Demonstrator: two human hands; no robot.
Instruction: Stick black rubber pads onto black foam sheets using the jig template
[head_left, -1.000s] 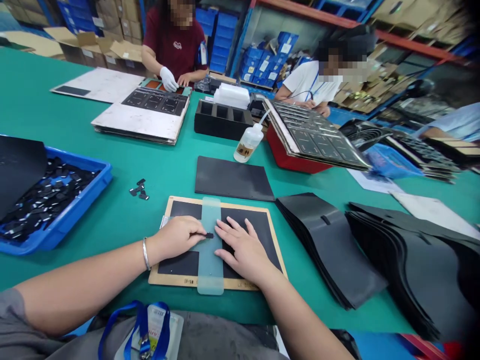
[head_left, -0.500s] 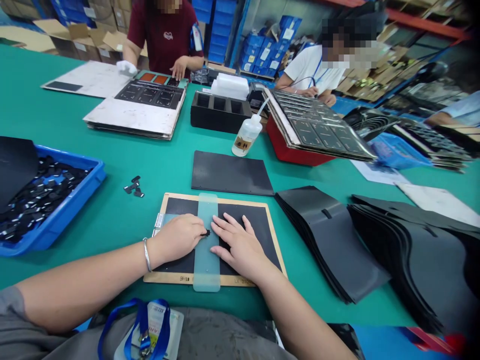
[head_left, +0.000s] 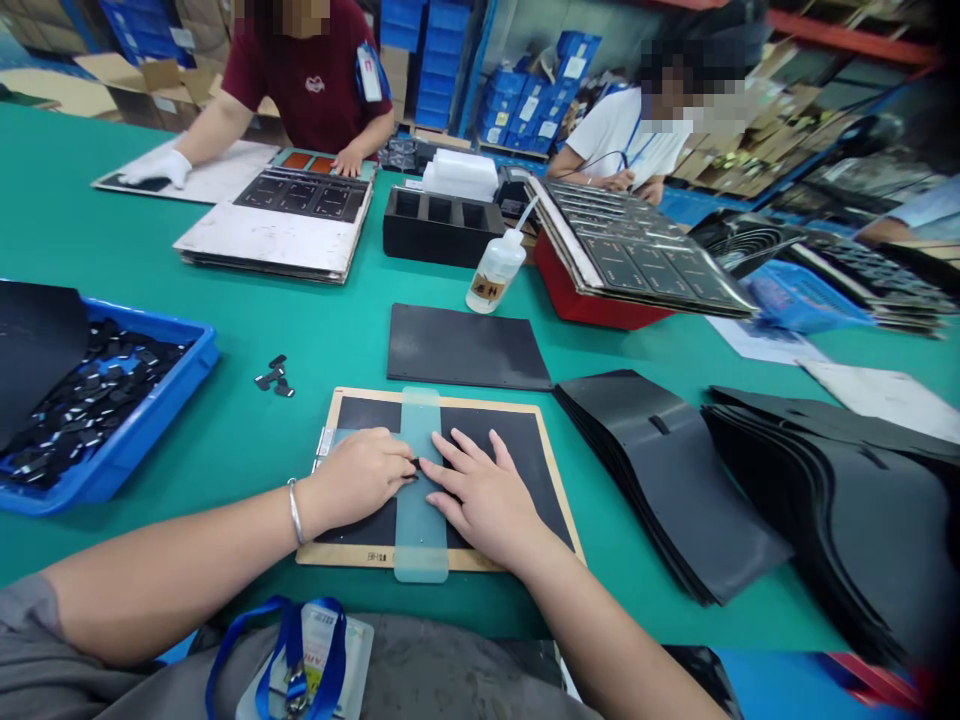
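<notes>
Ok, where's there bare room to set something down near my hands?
Best room: green tabletop between the blue tray and the wood-framed board, by the small black pieces. A narrow strip separates that board from the black sheet beyond. Crowded: around your left hand and right hand, and the stacked black sheets to the right.

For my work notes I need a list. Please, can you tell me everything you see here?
table: 1, green, under everything
tray: 1, blue, left, full of black pieces
loose pieces: few, black, left of board
board: 1, tan frame, black sheet, centre
strip: 1, translucent green, across board
sheet: 1, black, beyond board
stacks: 2, black, right of board
bottle: 1, white, beyond sheet
box: 1, black, far side
co-workers: 3, far side and right
bangle: 1, silver, left wrist
lanyard: 1, blue, on chest
left hand: 1, on board against strip
right hand: 1, on strip and board
</notes>
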